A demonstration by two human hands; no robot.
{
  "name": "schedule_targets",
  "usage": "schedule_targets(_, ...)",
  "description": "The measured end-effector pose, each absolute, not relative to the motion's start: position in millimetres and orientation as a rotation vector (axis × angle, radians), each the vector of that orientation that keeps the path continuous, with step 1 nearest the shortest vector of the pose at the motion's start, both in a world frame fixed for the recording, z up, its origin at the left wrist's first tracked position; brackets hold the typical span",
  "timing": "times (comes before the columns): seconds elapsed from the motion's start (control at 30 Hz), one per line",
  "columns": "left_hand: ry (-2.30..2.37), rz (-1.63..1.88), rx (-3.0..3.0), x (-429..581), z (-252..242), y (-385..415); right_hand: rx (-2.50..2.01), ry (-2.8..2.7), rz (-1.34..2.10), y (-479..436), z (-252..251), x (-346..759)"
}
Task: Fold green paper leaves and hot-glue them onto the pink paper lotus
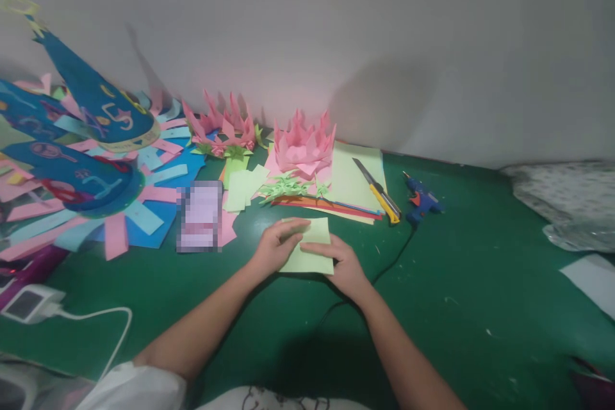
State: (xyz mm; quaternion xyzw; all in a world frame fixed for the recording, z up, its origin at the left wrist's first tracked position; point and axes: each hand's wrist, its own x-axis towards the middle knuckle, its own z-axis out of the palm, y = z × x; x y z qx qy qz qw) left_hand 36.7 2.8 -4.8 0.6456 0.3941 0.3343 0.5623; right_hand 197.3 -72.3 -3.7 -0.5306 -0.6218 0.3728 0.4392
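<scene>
A light green square of paper (pixel 310 261) is between my hands, just above or on the green table. My left hand (pixel 275 248) grips its left side, with the fingers bent over the upper left part and the thumb on its face. From the right, my right hand (pixel 346 268) holds the other edge, one finger laid across the front and the rest partly hidden behind the sheet. Past the paper lie a stack of coloured sheets (pixel 358 170), small green folded paper leaves (pixel 286 187) and a pink folded paper lotus (pixel 303 146).
A yellow utility knife (pixel 379 195) lies on the sheets, with a blue glue gun (pixel 420 198) and its cord to the right. At left are a blurred phone (pixel 199 214), blue paper cone hats (pixel 98 90) and a white device (pixel 31 303) with a cable. Another pink lotus (pixel 223 128) stands behind.
</scene>
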Motion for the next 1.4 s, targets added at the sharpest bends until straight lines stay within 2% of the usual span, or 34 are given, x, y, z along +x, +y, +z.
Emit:
schedule_targets(0.33, 0.954, 0.680, 1.444, 33, 0, 4, -1.421, -1.593, 0.831, -72, -5, 199)
schedule_targets(0.6, 0.766, 0.626, 1.391, 29, 7, 4, -1.652, -1.268, 0.793, -72, 2, 200)
schedule_targets(0.73, 0.865, 0.666, 1.503, 33, -3, 3, -1.724, -1.170, 0.746, -73, 0, 200)
schedule_targets(1.03, 0.922, 0.759, 1.186, 42, 0, -3, -1.375, -0.967, 1.023, -69, -5, 203)
schedule_targets(1.23, 0.777, 0.743, 1.040, 45, -2, -11, -1.533, -1.128, 1.029, -72, -6, 201)
schedule_targets(1.4, 0.781, 0.694, 1.209, 45, -3, -14, -1.535, -1.097, 0.989, -71, -3, 199)
